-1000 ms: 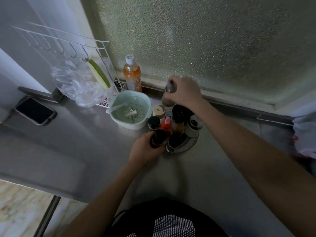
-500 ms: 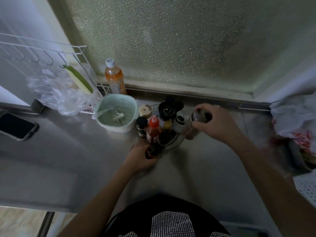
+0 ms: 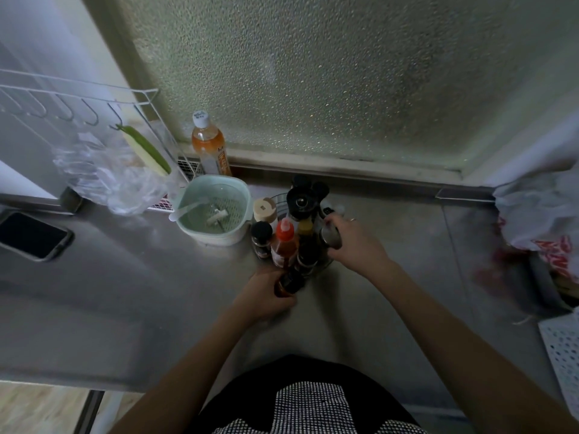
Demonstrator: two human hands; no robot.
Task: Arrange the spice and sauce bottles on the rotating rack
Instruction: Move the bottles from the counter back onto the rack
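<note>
Left hand (image 3: 266, 297) wrapped around a dark-capped brown sauce bottle (image 3: 289, 281), right hand (image 3: 354, 242) gripping a silver-lidded jar (image 3: 331, 237), beside the crowded round rotating rack (image 3: 326, 264) on the steel tabletop (image 3: 125, 277).

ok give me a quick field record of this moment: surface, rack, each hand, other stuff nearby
surface: steel counter below a frosted window
rack: rotating rack, crowded with upright bottles, red-capped sauce bottle at its front left
left hand: closed on a dark-capped bottle at the rack's near edge
right hand: gripping a metal-topped shaker at the rack's right side
nearby: green colander, orange drink bottle, phone
</note>
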